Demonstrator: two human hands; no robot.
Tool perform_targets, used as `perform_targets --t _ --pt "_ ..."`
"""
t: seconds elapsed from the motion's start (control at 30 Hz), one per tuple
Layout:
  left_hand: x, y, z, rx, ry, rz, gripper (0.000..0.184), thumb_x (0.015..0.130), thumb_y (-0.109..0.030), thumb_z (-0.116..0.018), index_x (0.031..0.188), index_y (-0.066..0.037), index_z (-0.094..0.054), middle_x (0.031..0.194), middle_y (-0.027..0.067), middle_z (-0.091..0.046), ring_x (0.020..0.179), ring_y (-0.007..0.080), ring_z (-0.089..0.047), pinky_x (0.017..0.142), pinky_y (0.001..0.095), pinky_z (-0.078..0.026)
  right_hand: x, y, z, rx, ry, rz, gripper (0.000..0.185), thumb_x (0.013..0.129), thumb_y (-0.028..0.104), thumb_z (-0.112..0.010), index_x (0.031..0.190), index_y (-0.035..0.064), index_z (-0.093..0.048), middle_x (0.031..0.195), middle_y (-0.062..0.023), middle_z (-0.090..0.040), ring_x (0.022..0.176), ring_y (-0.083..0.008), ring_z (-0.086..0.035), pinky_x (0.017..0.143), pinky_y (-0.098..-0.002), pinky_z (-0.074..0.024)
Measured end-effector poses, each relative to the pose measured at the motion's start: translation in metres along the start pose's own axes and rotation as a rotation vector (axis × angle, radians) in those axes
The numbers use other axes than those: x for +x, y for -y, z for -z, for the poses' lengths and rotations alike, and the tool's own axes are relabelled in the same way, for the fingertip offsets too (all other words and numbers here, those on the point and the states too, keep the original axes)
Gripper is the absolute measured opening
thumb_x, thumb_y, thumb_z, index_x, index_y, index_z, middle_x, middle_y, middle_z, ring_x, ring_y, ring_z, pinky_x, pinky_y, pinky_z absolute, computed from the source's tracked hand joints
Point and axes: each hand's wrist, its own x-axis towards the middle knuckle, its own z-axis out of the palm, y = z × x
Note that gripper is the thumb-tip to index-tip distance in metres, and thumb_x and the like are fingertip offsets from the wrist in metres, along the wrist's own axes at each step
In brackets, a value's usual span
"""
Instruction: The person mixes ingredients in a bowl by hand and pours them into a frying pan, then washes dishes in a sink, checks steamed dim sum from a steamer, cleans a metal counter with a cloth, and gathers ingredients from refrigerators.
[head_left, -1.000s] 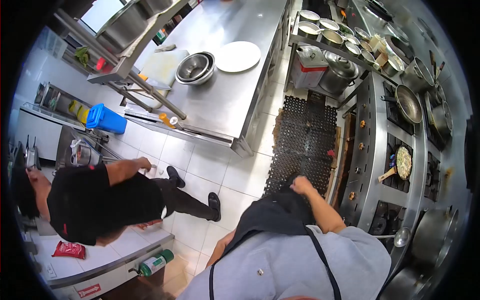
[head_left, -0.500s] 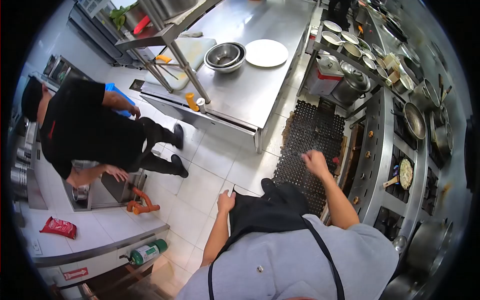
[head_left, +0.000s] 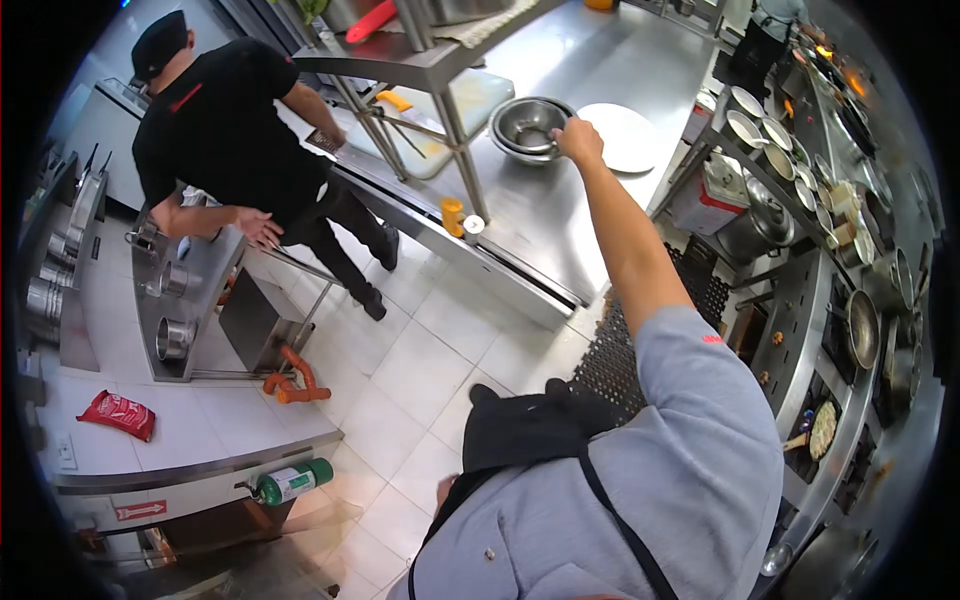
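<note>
Right hand (head_left: 581,141) had the nested bowls (head_left: 526,124) pinched at the rim on the tabletop (head_left: 545,215); left hand (head_left: 445,491) was well apart, mostly hidden, so can't tell its grip.

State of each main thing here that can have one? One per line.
Metal bowls: nested, open side up
Right hand: at bowls' rim, grip unclear
Left hand: mostly hidden
White plate: flat, visible part bare
Yellow bottle: upright
Large pot: lidded
Pale-handled pan: holding food
Green cylinder: horizontal
</note>
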Motion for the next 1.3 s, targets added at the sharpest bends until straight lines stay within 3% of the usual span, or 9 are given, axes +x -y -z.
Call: perform_targets --t 0.27,0.43,0.5,0.57,0.73,0.9,0.97,1.13,1.3 --pt "0.034 0.068 0.067 -0.018 0.273 0.283 0.036 0.082 -0.035 -0.061 0.103 -0.007 -0.068 0.096 0.0185 -0.068 0.094 0.0297 -0.066 0.08 0.0425 -0.051 0.049 0.012 -0.039 -0.125 -0.192 -0.183 0.03 0.084 0.019 -0.056 0.11 0.0038 -0.062 0.104 -0.0201 -0.067 0.099 -0.0373 -0.065 0.084 -0.047 -0.0519" --pt "0.119 0.094 0.178 0.68 0.338 -0.382 0.03 0.081 -0.033 -0.063 0.093 -0.005 -0.065 0.09 0.0165 -0.066 0.085 0.0328 -0.065 0.077 0.0463 -0.051 0.036 0.021 -0.005 -0.109 -0.324 -0.15 0.034 0.079 0.017 -0.057 0.11 0.0059 -0.052 0.094 -0.0261 -0.065 0.092 -0.0446 -0.063 0.079 -0.0531 -0.0494" --pt "0.155 0.089 0.253 0.563 0.185 -0.599 0.028 0.086 -0.025 -0.062 0.102 -0.003 -0.06 0.074 0.0111 -0.06 0.063 0.0264 -0.065 0.046 0.0401 -0.051 0.028 0.014 0.011 -0.059 -0.449 -0.089 0.031 0.079 0.017 -0.057 0.107 0.0052 -0.051 0.085 -0.0277 -0.064 0.085 -0.0455 -0.063 0.076 -0.0547 -0.0487" --pt "0.209 0.081 0.288 -0.184 0.146 0.268 0.024 0.089 -0.022 -0.057 0.102 -0.002 -0.059 0.077 0.0102 -0.058 0.06 0.0224 -0.061 0.047 0.0341 -0.052 0.002 -0.019 0.035 -0.12 -0.573 0.079 0.03 0.078 0.019 -0.056 0.103 0.0042 -0.051 0.084 -0.0262 -0.063 0.085 -0.046 -0.061 0.073 -0.0528 -0.0484" --pt "0.288 -0.012 0.357 -0.592 -0.185 0.28 0.026 0.091 -0.02 -0.057 0.108 -0.001 -0.058 0.085 0.0089 -0.06 0.063 0.0173 -0.061 0.048 0.0268 -0.045 -0.187 -0.076 0.112 -0.307 -1.112 -0.066 0.021 0.081 0.018 -0.065 0.1 0.0087 -0.067 0.099 -0.0145 -0.064 0.085 -0.0331 -0.062 0.082 -0.0437 -0.0492" --pt "0.342 -0.052 0.341 -0.464 0.098 0.275 0.029 0.091 -0.022 -0.058 0.112 -0.001 -0.058 0.089 0.0098 -0.061 0.064 0.0171 -0.062 0.048 0.0251 -0.043 -0.28 -0.061 0.004 -0.805 -0.309 -0.123 0.022 0.085 0.01 -0.053 0.107 0.0164 -0.056 0.125 -0.0279 -0.052 0.065 -0.0413 -0.065 0.056 -0.0489 -0.0538" --pt "0.364 -0.072 0.336 -0.268 0.193 0.226 0.033 0.092 -0.023 -0.059 0.116 -0.001 -0.058 0.094 0.0112 -0.063 0.064 0.0173 -0.062 0.049 0.025 -0.043 -0.302 -0.06 0.011 -0.648 -0.524 -0.221 0.014 0.084 0.009 -0.053 0.097 0.0145 -0.053 0.134 -0.0225 -0.048 0.068 -0.0427 -0.065 0.055 -0.0494 -0.053" --pt "0.435 -0.114 0.349 -0.26 0.266 -0.004 0.034 0.089 -0.02 -0.06 0.117 -0.001 -0.06 0.098 0.0125 -0.066 0.072 0.0175 -0.063 0.056 0.0266 -0.049 -0.311 -0.035 0.018 -0.826 0.054 -0.423 0.018 0.088 0.012 -0.05 0.105 0.0153 -0.058 0.124 -0.0161 -0.059 0.076 -0.0389 -0.067 0.066 -0.0484 -0.0544" --pt "0.505 -0.185 0.419 0.085 0.059 -0.513 0.04 0.089 -0.031 -0.06 0.115 0.0 -0.063 0.1 0.0185 -0.069 0.091 0.0277 -0.067 0.08 0.0359 -0.052 -0.285 0.157 0.049 -0.902 0.051 -0.294 0.019 0.08 0.007 -0.052 0.095 0.01 -0.063 0.094 -0.0136 -0.063 0.08 -0.0361 -0.065 0.067 -0.0457 -0.0526"
